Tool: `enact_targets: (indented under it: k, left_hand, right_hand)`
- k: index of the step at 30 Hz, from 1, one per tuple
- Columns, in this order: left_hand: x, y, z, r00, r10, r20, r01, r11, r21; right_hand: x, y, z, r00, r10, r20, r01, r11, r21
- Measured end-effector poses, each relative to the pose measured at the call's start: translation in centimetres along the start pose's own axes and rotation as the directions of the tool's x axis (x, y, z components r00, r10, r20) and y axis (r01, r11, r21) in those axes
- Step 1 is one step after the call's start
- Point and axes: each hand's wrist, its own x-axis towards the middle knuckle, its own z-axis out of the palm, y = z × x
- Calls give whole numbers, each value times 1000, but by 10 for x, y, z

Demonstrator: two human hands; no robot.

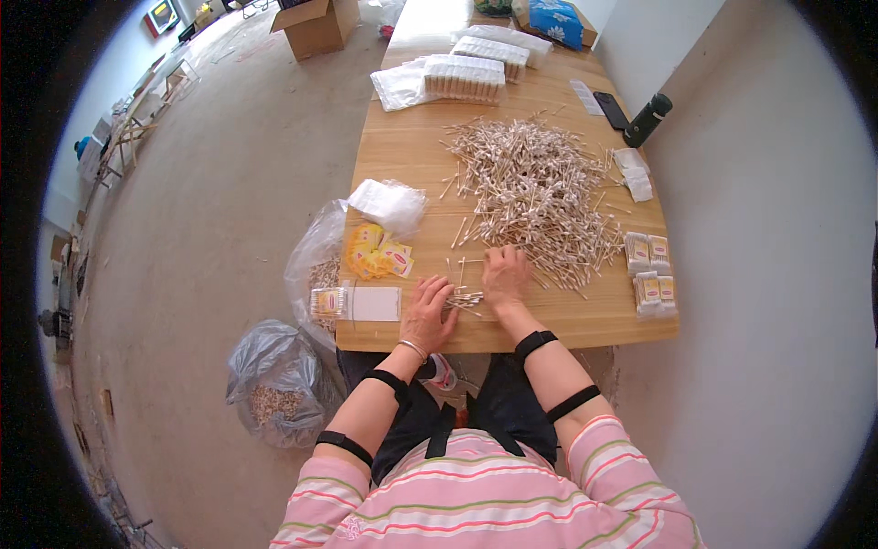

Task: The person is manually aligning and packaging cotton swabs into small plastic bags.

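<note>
A large heap of cotton swabs (pixel 540 188) with white tips covers the middle of the wooden table (pixel 402 146). At its near edge, my right hand (pixel 506 277) bends its fingers down onto swabs, and one stick points out to the left of it. My left hand (pixel 427 314) rests by the table's front edge, its fingers curled around a small bunch of swabs (pixel 467 300) whose tips show on its right side. The fingertips of both hands are partly hidden. Left of my left hand are a white card (pixel 377 304) and a filled swab pack (pixel 328 303).
Yellow labels (pixel 380 253) and clear bags (pixel 389 205) lie at the left edge. Filled packs (pixel 649 274) sit at right; more packs (pixel 464 79) stand at the back. A phone (pixel 611 111) and dark bottle (pixel 647 120) are by the wall. A swab-filled bag (pixel 283 384) is on the floor.
</note>
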Motion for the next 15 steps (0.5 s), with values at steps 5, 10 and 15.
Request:
enact_targets:
  k: [5, 10, 15]
  left_hand:
    - [-1, -1, -2, 1000, -8, -22, 7, 998, -69]
    - [1, 1, 2, 1000, 14, -27, -16, 997, -77]
    - [-3, -2, 0, 999, 3, -40, -6, 997, -81]
  right_hand:
    - [-6, -28, -3, 975, -70, 212, 53, 995, 86]
    - [6, -8, 7, 986, 5, 165, -44, 971, 234]
    - [9, -19, -7, 946, 33, 323, -110, 968, 226]
